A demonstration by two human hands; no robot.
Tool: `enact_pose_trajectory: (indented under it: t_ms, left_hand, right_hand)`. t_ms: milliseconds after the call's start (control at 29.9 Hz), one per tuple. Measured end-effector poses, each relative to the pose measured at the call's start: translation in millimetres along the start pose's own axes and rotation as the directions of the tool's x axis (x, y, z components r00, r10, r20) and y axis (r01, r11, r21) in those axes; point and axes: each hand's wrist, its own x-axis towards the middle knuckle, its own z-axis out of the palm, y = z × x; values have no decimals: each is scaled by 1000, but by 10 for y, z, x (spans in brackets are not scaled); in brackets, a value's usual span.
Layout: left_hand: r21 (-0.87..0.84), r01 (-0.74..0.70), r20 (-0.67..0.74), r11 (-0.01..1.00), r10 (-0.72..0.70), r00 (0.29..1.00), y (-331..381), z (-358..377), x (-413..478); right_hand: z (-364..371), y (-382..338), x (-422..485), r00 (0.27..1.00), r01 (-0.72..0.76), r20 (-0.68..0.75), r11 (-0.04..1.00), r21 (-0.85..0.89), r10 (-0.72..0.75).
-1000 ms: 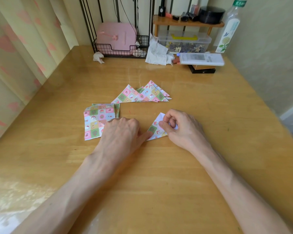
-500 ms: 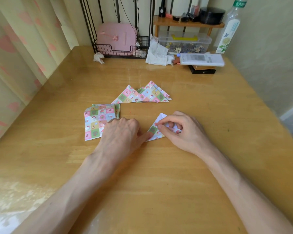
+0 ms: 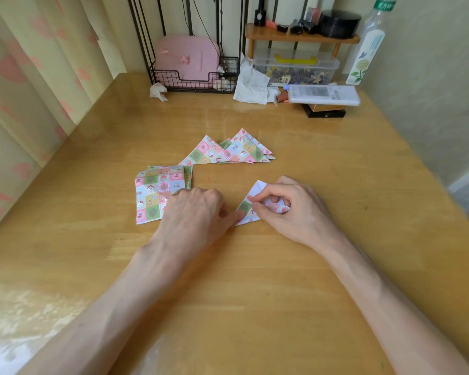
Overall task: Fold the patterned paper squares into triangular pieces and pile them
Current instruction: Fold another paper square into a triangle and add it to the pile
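1. Half-folded piece (image 3: 246, 210): small triangle shape, white back showing at its far tip, checked pink/green/blue cartoon print on the near part. It lies flat on the table (image 3: 228, 307), centre, between both hands.
2. Right hand (image 3: 293, 209): fingers curled, thumb and forefinger pinching the piece's right side; the paper bunches up under the fingers, so the fold line there is hidden.
3. Left hand (image 3: 192, 212): knuckles up, fingers loosely bent, one straight digit tip pressing down the piece's near-left corner. It grips nothing.
4. Unfolded squares (image 3: 153, 193): a flat stack with the same print, just left of the left hand; the hand covers the stack's near-right corner. The edges are slightly fanned at the top right.
5. Folded triangles (image 3: 228, 152): a loose overlapping pile beyond the hands, points facing away, apart from both the squares and the piece in work.
6. Edges: the table's left edge meets a curtain (image 3: 38, 90), the right edge runs along a wall.
7. The back edge is crowded: wire basket (image 3: 192, 82) with a pink box (image 3: 186, 59), crumpled tissue (image 3: 252, 85), clear tub (image 3: 295, 67), white box (image 3: 322, 94), bottle (image 3: 366, 50).
8. Open room: bare wood to the right of the right hand, a wide band near the person, and a strip between the triangles and the back clutter.
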Motion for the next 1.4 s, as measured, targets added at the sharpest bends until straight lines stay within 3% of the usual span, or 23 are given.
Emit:
enact_pose_trajectory:
  t_ms: [401,602,1037,1405]
  left_hand:
    - [-318,-123,32,940,140,990,-253,-74,44]
    - [-492,-107,141,864,200,970,-306,-67,86]
    - [-568,-95,83,818,171,982,-283,52,104]
    - [-490,-157,25,857,194,981,-263,39,89]
  right_hand:
    - [5,19,8,1000,-11,19,999,-46,12]
    - [-2,13,-2,1000,-6,24,998,-55,7]
    - [-6,4,2,1000,-10,26,998,-60,12]
    - [-5,21,-1,999,-10,43,998,-69,13]
